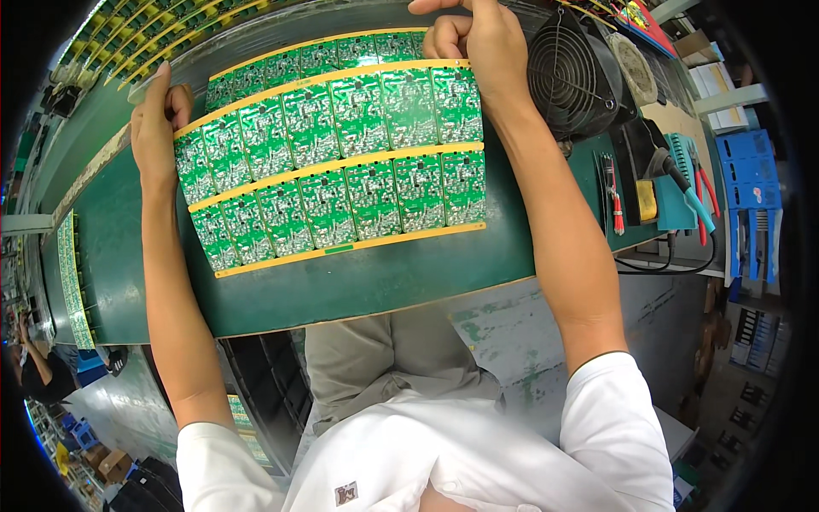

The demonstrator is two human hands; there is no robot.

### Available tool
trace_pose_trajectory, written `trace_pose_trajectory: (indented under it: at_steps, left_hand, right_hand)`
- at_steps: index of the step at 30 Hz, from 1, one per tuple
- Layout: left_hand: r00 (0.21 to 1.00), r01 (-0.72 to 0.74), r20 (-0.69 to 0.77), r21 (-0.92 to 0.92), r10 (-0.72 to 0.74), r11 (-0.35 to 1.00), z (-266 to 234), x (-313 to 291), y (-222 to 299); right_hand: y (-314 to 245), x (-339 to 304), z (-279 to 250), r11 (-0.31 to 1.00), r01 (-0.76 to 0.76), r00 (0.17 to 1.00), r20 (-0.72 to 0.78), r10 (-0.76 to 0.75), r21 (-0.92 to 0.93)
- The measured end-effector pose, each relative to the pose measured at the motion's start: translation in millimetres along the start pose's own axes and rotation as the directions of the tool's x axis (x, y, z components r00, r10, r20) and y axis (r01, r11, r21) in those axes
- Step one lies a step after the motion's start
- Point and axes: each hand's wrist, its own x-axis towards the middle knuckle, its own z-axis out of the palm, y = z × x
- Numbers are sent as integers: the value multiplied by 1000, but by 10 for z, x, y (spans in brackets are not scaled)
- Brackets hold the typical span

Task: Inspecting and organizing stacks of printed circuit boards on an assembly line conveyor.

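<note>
So there's a green bench (119, 256) up front, with a green circuit panel (333, 162) over it, two rows of boards between yellow strips. The left hand (158, 119) is at its far left corner and the right hand (482, 43) at its far right one, fingers kinda curled on both, but I can't tell if either is actually clamped on it. Behind that there's a second panel (316, 55), partly covered, a black fan (572, 72) off right, and more boards (162, 34) way up top left.
</note>
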Motion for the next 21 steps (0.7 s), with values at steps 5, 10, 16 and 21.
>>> trace_pose_trajectory:
  at_steps: [5,10,16,21]
  left_hand:
    - [1000,29,-8,28,-29,999,25,-20,36]
    - [1000,27,-10,31,-27,999,27,-28,36]
    - [1000,12,1,6,-12,1000,28,-20,24]
    - [999,35,15,-21,-35,999,10,-18,44]
  right_hand:
    - [14,13,8,1000,8,1000,-16,-8,-11]
    - [25,-13,19,1000,19,999,-27,-20,-21]
    - [33,-21,13,999,32,999,-41,-34,-35]
    - [36,-33,23,998,42,998,-52,-44,-44]
